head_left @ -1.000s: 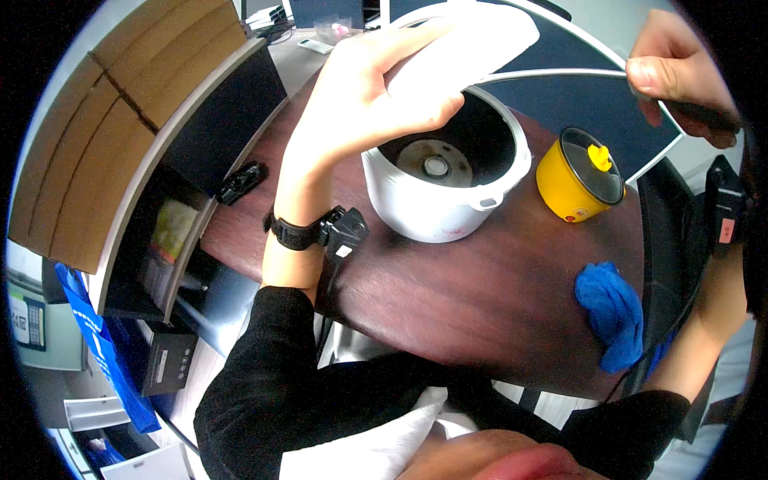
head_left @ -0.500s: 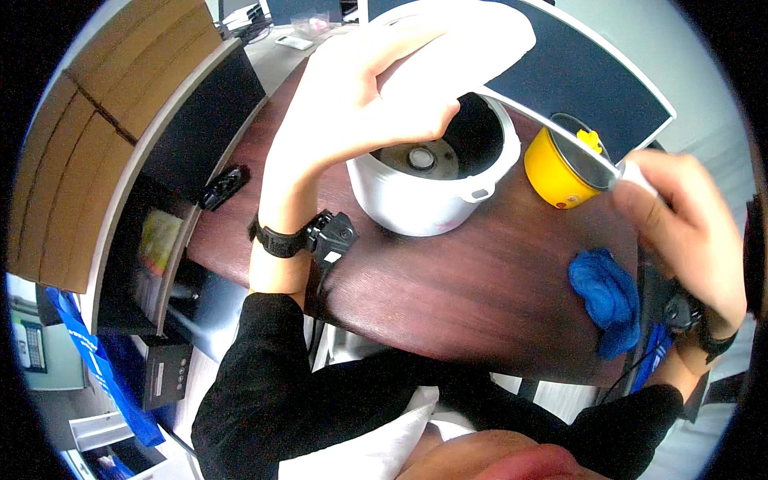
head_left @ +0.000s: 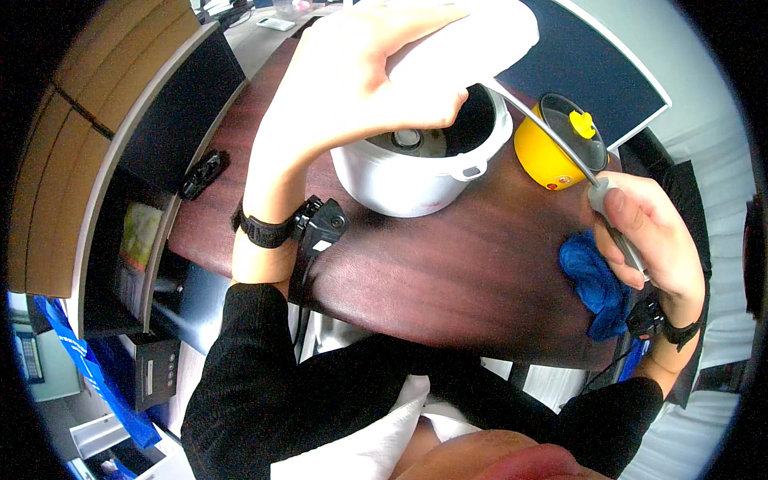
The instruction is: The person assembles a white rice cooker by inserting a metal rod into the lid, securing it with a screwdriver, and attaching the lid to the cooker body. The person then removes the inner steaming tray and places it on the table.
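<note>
My left hand (head_left: 336, 88) is raised over the table, thumb and fingers around a white rounded cover (head_left: 480, 44), its surface washed out by glare. In my right hand (head_left: 652, 224) is a long screwdriver (head_left: 552, 132) with a thin metal shaft and a grey handle. Its shaft slants up and left to the cover's lower edge, where the tip is hidden. Below the cover stands a white rice cooker body (head_left: 400, 184), open at the top, with a round metal plate and a central button inside. My left hand partly hides its opening.
A yellow pot (head_left: 544, 160) with a dark lid and yellow knob stands right of the cooker. Near the table's right edge lies a crumpled blue cloth (head_left: 596, 284). A black object (head_left: 204, 174) sits at the left edge. Dark partitions (head_left: 600, 72) border the table (head_left: 432, 280).
My right hand has shifted left and turned, showing more of the screwdriver's handle. My left hand keeps its hold on the cover. The whole view has moved slightly.
</note>
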Available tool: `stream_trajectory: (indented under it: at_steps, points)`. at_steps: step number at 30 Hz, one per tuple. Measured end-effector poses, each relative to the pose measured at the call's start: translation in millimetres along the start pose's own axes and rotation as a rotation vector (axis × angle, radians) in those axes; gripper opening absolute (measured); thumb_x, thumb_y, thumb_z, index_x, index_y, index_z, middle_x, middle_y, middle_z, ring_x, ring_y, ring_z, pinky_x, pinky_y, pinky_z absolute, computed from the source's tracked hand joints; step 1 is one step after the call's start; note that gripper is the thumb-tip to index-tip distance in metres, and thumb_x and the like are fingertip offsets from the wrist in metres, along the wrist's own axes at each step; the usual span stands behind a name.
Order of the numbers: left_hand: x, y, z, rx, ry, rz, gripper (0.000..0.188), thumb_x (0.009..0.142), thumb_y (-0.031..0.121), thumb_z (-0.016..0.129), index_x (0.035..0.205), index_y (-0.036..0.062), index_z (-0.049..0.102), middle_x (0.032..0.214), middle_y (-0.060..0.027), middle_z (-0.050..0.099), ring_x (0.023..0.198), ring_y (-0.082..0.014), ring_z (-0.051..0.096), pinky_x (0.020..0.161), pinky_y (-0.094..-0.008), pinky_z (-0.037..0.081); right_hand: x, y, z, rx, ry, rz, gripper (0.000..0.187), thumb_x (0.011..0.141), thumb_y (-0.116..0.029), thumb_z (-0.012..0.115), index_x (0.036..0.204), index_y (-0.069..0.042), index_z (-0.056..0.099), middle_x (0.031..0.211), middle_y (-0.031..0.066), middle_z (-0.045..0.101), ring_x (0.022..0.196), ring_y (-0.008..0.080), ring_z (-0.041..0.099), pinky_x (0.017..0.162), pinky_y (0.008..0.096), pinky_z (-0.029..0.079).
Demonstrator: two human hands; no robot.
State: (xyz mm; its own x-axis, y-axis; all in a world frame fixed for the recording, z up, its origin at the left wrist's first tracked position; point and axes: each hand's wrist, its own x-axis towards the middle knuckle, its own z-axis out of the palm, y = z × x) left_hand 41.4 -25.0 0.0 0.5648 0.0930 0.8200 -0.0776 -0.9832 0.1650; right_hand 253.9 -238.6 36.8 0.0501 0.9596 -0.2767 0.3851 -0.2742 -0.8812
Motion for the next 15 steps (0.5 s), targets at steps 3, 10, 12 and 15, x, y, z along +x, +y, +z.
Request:
stream_trajectory:
  at_steps: [3,10,12,15]
  points:
    - [2,7,0,0.030,0.029,0.041,0.062,0.062,0.026,0.075,0.115,-0.0029,0.061,0.103,-0.0225,0.065,0.097,-0.0339,0.065,0.088,-0.0372,0.050,-4,-6,3,-0.088,0.044,0.010,0.031,0.101,-0.027,0.042,0.086,-0.001,0.054,0.050,-0.0019,0.045,0.033,0.0038,0.033,0.033,0.0201,0.024]
    - [-1,-8,8,0.065,-0.017,0.003,0.063,0.062,0.027,0.075,0.117,-0.0024,0.061,0.102,-0.0224,0.066,0.095,-0.0331,0.065,0.087,-0.0369,0.050,-10,-20,17,-0.312,0.148,0.092,0.026,0.101,-0.023,0.040,0.085,-0.005,0.050,0.051,-0.0030,0.044,0.036,0.0026,0.035,0.033,0.0195,0.023]
    - [-1,-8,8,0.067,-0.021,-0.010,0.064,0.062,0.027,0.075,0.117,-0.0022,0.061,0.101,-0.0222,0.066,0.095,-0.0322,0.065,0.086,-0.0365,0.050,-8,-15,16,-0.449,0.147,-0.095,0.025,0.101,-0.021,0.042,0.084,-0.005,0.051,0.051,-0.0035,0.043,0.036,0.0028,0.035,0.034,0.0201,0.023]
    - [-3,-4,3,0.049,-0.006,-0.017,0.065,0.062,0.027,0.075,0.118,-0.0023,0.061,0.101,-0.0218,0.066,0.094,-0.0310,0.065,0.085,-0.0360,0.051,-5,-17,20,-0.570,0.169,-0.204,0.023,0.100,-0.019,0.044,0.084,-0.004,0.051,0.050,-0.0039,0.042,0.037,0.0033,0.035,0.036,0.0210,0.023]
